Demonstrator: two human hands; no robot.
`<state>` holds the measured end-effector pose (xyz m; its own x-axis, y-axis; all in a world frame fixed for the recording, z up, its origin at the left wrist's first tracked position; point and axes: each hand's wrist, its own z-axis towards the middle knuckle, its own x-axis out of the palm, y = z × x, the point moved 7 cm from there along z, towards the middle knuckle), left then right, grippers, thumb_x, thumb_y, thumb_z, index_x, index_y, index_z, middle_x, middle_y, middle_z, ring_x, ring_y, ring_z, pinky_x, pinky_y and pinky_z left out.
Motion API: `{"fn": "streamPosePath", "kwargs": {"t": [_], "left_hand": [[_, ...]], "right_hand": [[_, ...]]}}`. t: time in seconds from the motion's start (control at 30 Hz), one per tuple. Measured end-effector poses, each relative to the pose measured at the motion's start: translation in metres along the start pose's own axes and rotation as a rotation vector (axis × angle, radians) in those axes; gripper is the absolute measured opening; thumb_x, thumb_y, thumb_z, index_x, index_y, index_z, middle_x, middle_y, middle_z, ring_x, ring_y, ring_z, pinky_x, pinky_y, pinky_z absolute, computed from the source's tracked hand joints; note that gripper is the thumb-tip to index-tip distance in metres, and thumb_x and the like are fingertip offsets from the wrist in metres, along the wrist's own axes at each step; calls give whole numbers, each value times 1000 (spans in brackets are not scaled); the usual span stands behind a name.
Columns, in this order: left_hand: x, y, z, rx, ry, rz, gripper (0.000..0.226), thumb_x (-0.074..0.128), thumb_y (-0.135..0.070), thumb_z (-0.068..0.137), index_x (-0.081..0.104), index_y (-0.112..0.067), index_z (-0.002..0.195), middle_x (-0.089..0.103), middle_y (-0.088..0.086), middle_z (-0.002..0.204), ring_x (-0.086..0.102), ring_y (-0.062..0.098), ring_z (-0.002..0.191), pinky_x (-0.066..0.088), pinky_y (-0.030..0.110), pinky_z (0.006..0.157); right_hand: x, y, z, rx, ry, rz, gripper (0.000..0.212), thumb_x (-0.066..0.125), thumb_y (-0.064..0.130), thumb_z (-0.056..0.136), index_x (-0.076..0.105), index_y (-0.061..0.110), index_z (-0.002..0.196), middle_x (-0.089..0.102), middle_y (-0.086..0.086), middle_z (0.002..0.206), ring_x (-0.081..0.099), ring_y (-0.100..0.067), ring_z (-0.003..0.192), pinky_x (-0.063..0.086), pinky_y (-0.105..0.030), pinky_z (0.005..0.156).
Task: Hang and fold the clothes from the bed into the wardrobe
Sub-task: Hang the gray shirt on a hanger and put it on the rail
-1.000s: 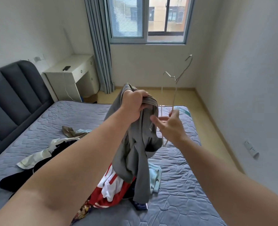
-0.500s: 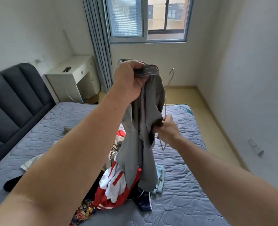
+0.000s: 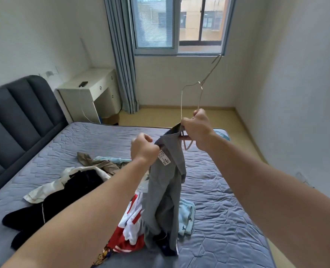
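A grey garment [image 3: 165, 192] with a white label inside its collar hangs over the bed [image 3: 218, 209]. My left hand [image 3: 144, 149] grips one side of the collar. My right hand [image 3: 196, 130] pinches the other side and also holds a thin metal wire hanger [image 3: 201, 88], whose hook points up toward the window. Beneath the garment lie a red and white piece [image 3: 130, 227] and a light blue one [image 3: 187, 215]. To the left on the bed lie black clothes [image 3: 50, 206], a white piece [image 3: 42, 192] and a tan piece [image 3: 100, 163].
A dark padded headboard [image 3: 15, 117] stands at the left. A white desk [image 3: 90, 93] with a dark phone on it sits by the blue curtain [image 3: 121, 55]. Bare floor [image 3: 208, 117] runs between the bed and the white walls. No wardrobe is in view.
My left hand has dropped from its raised position and now holds the collar at one side. The right hand has risen with the hanger, and the collar is spread between both hands.
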<state>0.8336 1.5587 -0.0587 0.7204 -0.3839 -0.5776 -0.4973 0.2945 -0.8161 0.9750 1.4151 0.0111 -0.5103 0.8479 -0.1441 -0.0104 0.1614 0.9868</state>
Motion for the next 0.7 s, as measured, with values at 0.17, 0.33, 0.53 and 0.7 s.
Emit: {"fn": "streamPosePath", "kwargs": {"t": [0.17,0.33,0.53,0.7], "left_hand": [[-7,-31,-37,368,-151,-295,23,60,-25,91,42,-30,78,49,-9,65,50,3,59,39,21,56],[10,-32,-79,534,-151,-178,33,45,-60,91,42,-31,76,47,-11,56,47,7,52,35,28,53],[62,-2,-89,529,109,154,27,64,-58,89,60,-31,86,59,-17,66,60,3,64,45,24,61],[73,15,-68,239,175,-7,44,79,-48,82,51,-24,107,66,-12,91,66,12,88,50,26,71]], "right_hand": [[-2,8,0,28,-51,8,42,56,5,80,37,16,116,59,-25,115,68,-37,94,58,-66,69],[-6,12,-1,37,-76,27,39,54,6,77,36,17,110,57,-22,111,66,-33,93,57,-68,75],[-15,18,-3,32,-84,90,35,53,-1,75,37,18,99,58,-19,91,61,-29,75,53,-73,74],[-18,25,-10,39,-98,120,34,54,-4,73,45,8,104,56,-19,92,61,-31,76,53,-71,71]]}}
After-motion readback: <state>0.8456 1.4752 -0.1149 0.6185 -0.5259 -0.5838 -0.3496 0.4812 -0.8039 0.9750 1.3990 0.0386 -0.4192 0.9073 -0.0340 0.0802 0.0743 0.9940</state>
